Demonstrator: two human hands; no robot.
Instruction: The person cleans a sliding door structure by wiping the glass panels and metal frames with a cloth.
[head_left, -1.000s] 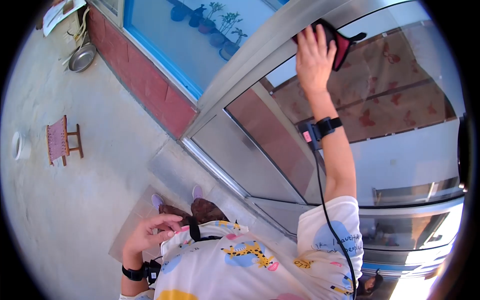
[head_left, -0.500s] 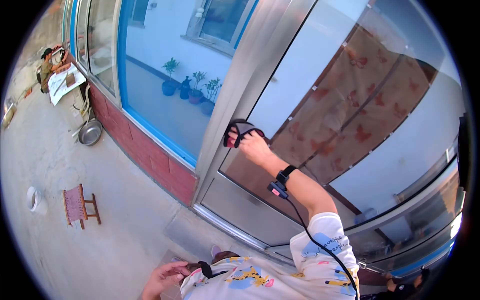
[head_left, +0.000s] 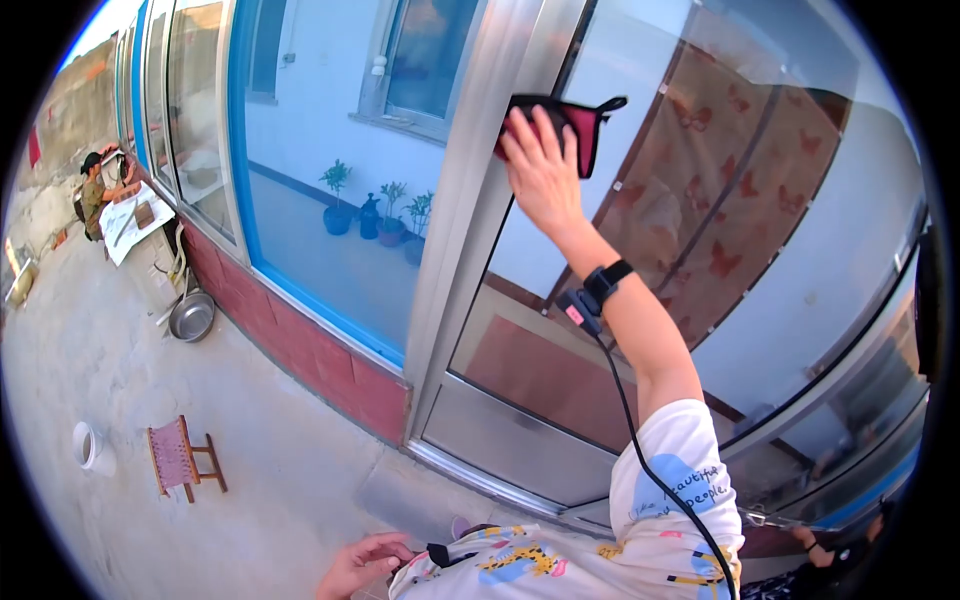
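Note:
My right hand (head_left: pixel 545 165) presses a black-edged pink and dark grey cloth pad (head_left: pixel 587 140) with a hanging loop against the upper left part of a glass door (head_left: pixel 640 290), beside the metal frame (head_left: pixel 465 150). Its fingers are spread over the pad, which sticks out past them on the right. A black strap with a small cabled device (head_left: pixel 590 300) sits on that wrist. Down by my waist, next to the patterned shirt (head_left: pixel 520 560), my left hand (head_left: pixel 365 565) hangs with its fingers loosely bent and apart. I see nothing in it.
A low wooden stool (head_left: pixel 180 457) and a white bucket (head_left: pixel 90 447) stand on the concrete at left. Near the red wall base lies a metal pan (head_left: pixel 192 316). Farther back, a person (head_left: pixel 95 195) sits by a table (head_left: pixel 130 225). Behind the blue-framed window are potted plants (head_left: pixel 337 210).
My right hand has moved up the door with the cloth pad, and its fingers now lie flatter and more spread. My left hand has shifted slightly lower and right in view.

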